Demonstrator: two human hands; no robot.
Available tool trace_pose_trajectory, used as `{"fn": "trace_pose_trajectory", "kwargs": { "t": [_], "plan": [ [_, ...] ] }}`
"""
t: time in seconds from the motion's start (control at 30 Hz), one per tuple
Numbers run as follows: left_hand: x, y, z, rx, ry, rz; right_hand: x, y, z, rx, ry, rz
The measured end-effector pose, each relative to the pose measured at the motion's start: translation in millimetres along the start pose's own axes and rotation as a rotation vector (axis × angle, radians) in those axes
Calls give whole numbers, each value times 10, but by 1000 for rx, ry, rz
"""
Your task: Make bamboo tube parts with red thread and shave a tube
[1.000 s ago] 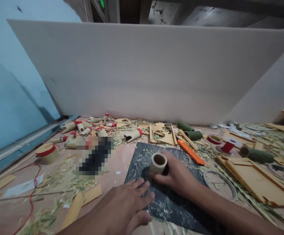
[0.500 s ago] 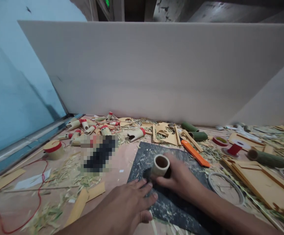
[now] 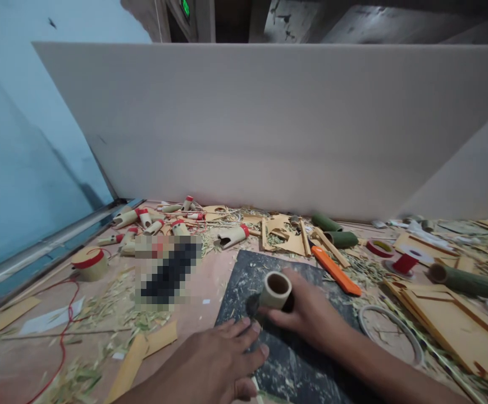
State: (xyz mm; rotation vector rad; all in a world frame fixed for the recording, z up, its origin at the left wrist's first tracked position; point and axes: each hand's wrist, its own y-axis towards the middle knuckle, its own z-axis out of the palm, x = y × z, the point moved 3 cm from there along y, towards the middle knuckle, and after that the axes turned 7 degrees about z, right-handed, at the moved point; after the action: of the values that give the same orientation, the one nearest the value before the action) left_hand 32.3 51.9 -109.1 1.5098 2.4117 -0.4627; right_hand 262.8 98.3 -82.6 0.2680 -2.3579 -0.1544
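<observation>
My right hand grips a short pale bamboo tube with its open end facing up and away, held just above a dark cutting mat. A small dark object sits under the tube's near end; I cannot make out what it is. My left hand lies flat on the mat's near left corner, fingers stretched out, tips close to the tube.
An orange utility knife lies right of the mat. Green bamboo pieces, a red thread spool, red tape, wooden sheets and a wire ring sit at right. Red-capped bamboo pieces and shavings litter the left. A white board stands behind.
The hands and the tube have barely moved; the view has shifted slightly, and the tube sits a little lower in the frame.
</observation>
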Motion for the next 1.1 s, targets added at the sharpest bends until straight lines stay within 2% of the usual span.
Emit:
{"fn": "trace_pose_trajectory", "kwargs": {
  "t": [0.1,0.23,0.3,0.37,0.43,0.5,0.6,0.73,0.87,0.9,1.03,1.1],
  "plan": [
    [2,-2,6,-22,-18,-4,7,-8,-27,-106,-10,75],
    [-136,-7,-164,20,-6,-49,57,-31,29,1,9,16],
    [-235,-18,-271,84,3,-62,36,-25,0,-55,-5,63],
    [-310,-29,-383,22,-7,-83,8,-18,-34,-111,-22,101],
    [-350,-32,-435,3,-25,-88,7,-16,-26,-67,-18,71],
    [-356,-30,-436,29,-39,-96,10,-18,-10,-35,-20,52],
    [-344,-38,-418,52,-58,-106,6,-21,-25,-131,-41,119],
    [-328,-65,-406,-9,-52,-75,43,-9,-7,-17,-16,52],
    [-340,-65,-381,21,-45,-34,30,-18,-47,-119,-20,127],
    [-345,-66,-400,-17,-39,-64,50,-41,-16,-103,-9,119],
    [-414,-74,-470,-19,-61,-104,76,-96,97,12,60,61],
    [-440,-73,-502,5,-53,-89,-52,-20,-29,-71,79,132]
  ]
}}
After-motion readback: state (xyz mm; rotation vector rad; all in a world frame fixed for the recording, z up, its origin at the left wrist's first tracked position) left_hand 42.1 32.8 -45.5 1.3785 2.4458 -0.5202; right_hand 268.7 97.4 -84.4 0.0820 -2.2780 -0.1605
